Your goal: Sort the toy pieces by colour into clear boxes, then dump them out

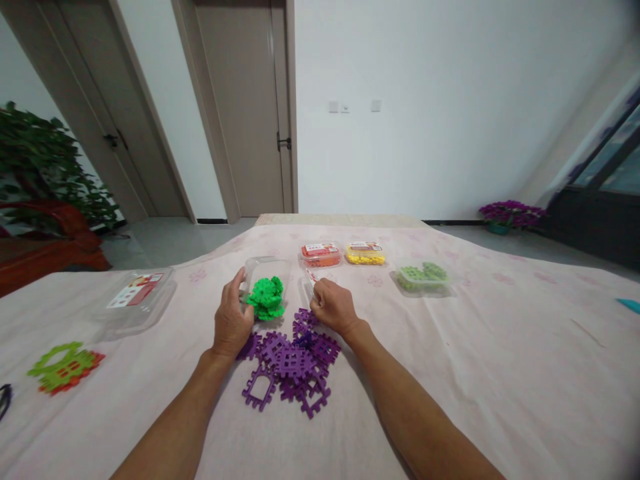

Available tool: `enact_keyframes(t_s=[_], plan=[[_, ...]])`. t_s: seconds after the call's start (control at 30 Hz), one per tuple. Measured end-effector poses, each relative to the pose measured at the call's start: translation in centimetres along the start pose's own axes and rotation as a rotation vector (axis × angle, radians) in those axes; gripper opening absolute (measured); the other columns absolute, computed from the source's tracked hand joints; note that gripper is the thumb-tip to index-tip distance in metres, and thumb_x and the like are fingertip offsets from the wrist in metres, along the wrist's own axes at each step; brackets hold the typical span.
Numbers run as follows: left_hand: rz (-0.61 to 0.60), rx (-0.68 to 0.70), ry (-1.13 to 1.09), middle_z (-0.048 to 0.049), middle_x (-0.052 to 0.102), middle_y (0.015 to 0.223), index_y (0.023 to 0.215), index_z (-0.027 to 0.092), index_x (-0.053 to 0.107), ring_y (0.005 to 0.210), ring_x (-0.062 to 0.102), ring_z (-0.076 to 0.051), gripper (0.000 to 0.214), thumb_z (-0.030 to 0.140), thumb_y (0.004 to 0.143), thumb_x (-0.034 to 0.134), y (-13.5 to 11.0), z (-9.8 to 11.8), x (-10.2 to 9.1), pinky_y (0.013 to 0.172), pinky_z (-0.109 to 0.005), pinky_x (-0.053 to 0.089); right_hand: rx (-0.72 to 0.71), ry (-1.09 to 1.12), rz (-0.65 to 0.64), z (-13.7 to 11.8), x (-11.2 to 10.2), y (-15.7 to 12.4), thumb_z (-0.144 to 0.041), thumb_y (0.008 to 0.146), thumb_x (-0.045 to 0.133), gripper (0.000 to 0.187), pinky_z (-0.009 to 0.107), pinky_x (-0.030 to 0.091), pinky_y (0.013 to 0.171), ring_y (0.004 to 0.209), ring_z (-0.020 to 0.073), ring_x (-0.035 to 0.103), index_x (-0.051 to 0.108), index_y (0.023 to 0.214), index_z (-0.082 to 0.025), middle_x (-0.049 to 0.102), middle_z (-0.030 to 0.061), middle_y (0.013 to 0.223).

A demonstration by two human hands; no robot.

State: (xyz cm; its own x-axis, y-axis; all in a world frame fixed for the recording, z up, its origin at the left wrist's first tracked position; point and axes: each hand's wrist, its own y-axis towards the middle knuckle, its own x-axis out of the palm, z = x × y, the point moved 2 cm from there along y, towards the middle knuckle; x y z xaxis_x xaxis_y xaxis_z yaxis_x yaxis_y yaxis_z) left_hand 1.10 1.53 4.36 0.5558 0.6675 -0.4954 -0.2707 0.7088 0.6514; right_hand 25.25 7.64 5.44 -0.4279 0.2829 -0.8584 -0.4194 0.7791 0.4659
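Note:
My left hand (234,317) grips the left side of a clear plastic box (255,267), thumb inside its rim. Bright green interlocking pieces (267,298) are heaped in that box. Closed on the edge of a clear lid (304,285) with a printed label, my right hand (333,303) is just right of the box. The lid is tilted, and my fingers hide part of it. Nearer to me, between my forearms, lies a loose pile of purple interlocking plastic pieces (295,361), some of them square frames.
Farther back stand labelled boxes of red pieces (321,255) and yellow pieces (365,255). A box of light green pieces (423,277) is at the right. On the left are a large clear lid (137,300) and joined green and orange pieces (66,369). Pink cloth (500,373) covers the table.

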Motion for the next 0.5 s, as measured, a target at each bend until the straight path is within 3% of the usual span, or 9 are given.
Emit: enact_keyframes(t_s=[0.17,0.37,0.5], plan=[[0.006,0.172,0.081,-0.0109,0.051,0.142,0.148,0.024,0.04,0.128,0.052,-0.026,0.078,0.004,0.073,0.048,-0.5,0.7,-0.5,0.11,-0.042,0.042,-0.028,0.037,0.081,-0.7,0.1,-0.3,-0.013,0.076,0.055,0.009,0.026,0.031,0.064,0.075,0.0155,0.049,0.051,0.074,-0.021,0.057,0.001,0.079],[0.154,0.153,0.093,-0.0135,0.053,0.138,0.139,0.02,0.049,0.135,0.045,-0.027,0.066,0.006,0.075,0.05,0.0,-0.4,-1.2,0.116,-0.046,0.034,-0.026,0.064,0.205,-1.2,0.4,-0.6,-0.012,0.076,0.053,0.012,0.026,0.032,0.064,0.07,0.0147,0.047,0.049,0.07,-0.021,0.054,0.0006,0.074],[0.257,0.111,0.107,-0.0167,0.049,0.139,0.142,0.017,0.046,0.136,0.042,-0.029,0.063,0.012,0.079,0.052,0.6,0.0,-2.0,0.115,-0.047,0.032,-0.034,0.07,0.256,-1.6,0.1,-0.6,-0.012,0.077,0.051,0.014,0.027,0.033,0.065,0.069,0.0155,0.046,0.048,0.068,-0.022,0.053,0.0012,0.071]])
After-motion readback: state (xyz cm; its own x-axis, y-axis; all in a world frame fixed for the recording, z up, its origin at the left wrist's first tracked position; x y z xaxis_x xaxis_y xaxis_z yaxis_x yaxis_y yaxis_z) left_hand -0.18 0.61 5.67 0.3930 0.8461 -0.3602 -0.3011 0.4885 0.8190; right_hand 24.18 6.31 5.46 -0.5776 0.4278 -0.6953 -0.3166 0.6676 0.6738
